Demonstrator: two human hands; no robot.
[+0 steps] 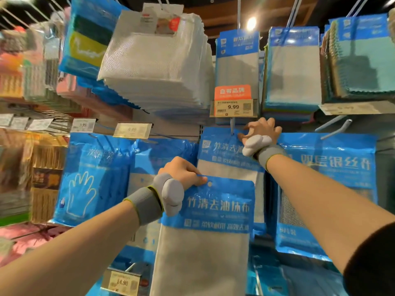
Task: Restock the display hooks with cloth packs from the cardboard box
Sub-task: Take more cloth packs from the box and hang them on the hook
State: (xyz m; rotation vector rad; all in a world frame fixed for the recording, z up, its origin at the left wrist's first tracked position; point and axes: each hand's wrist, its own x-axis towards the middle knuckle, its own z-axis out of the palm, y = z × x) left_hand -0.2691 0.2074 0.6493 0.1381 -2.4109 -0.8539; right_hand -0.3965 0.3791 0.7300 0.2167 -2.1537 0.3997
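The pack (205, 231) in play is a flat plastic sleeve with a blue header and a folded grey cloth inside. It is held up in front of the display, below and slightly left of the hook (232, 124) it seems meant for. The left hand (183, 175) grips its top left edge, fingers curled over the header and thumb pressed to the front just beside the punched hole (210, 184). By the look of it the pack is light and limp. The film is glossy and probably slick, so it will sag and swing if taken low. The header near the hole is the sensible place to hold it, firm enough to steer the hole onto the wire without covering it. The right hand (263, 130) is raised at the hook with its fingers splayed, holding nothing that shows. Its thumb reaches toward the top of a matching pack (220, 150) already hanging there, probably to steady it or the wire. Just above hangs a 9.99 price tag (233, 107). To the left are glove packs (94, 178), and higher up a thick stack of white cloths (158, 67). The cardboard box is out of view.
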